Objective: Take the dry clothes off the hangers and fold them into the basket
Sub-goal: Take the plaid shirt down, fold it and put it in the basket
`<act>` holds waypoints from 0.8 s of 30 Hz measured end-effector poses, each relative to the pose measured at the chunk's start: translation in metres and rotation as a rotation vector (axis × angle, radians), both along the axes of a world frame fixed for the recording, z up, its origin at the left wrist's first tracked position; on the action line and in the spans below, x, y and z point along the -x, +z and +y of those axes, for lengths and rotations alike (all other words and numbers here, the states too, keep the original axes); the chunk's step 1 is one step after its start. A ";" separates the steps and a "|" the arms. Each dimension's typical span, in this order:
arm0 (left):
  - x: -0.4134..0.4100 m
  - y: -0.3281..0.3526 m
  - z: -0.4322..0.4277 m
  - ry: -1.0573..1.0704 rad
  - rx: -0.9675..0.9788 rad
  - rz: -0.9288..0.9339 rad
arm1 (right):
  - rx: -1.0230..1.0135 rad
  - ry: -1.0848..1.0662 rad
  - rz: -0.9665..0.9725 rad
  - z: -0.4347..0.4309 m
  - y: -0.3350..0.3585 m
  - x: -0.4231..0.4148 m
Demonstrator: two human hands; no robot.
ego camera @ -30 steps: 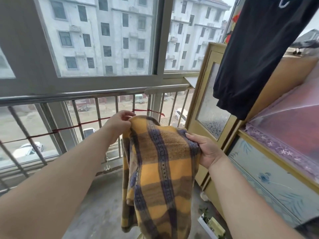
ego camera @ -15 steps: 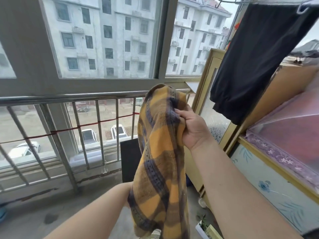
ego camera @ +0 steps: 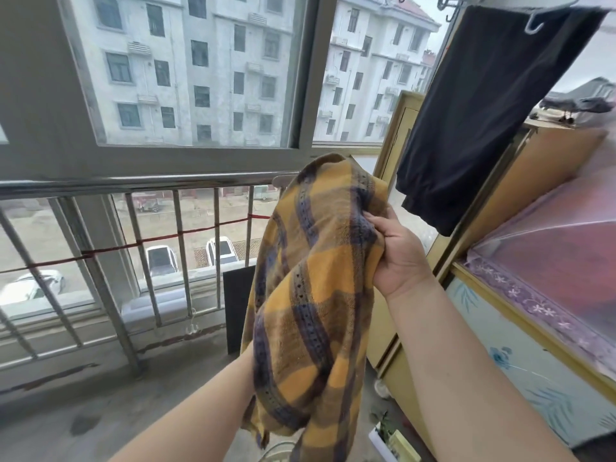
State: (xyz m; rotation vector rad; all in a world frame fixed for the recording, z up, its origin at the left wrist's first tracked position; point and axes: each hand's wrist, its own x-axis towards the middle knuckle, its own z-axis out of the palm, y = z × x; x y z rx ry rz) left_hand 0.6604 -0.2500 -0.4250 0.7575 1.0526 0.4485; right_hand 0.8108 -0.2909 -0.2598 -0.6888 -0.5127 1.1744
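A second before, we had held the yellow plaid cloth [ego camera: 316,295] spread by its top edge with both hands. By now our left hand had dropped low and slipped behind the cloth, so we could not tell its grip; only the left forearm [ego camera: 200,411] showed. Our right hand [ego camera: 396,251] had risen, fingers curled into the upper fold, and the cloth hung bunched at near centre. We judged the folding begun but loose. At far right the black garment [ego camera: 483,111] waited on its hanger [ego camera: 533,23].
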 end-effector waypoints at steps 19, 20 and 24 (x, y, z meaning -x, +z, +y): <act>0.082 -0.001 0.086 0.878 0.154 -1.046 | 0.215 -0.349 0.028 -0.017 -0.048 -0.073; 0.085 0.002 0.087 0.901 0.137 -0.984 | 0.247 -0.369 0.024 -0.017 -0.053 -0.077; 0.087 0.007 0.092 0.957 0.110 -0.822 | 0.380 -0.430 -0.010 -0.016 -0.069 -0.088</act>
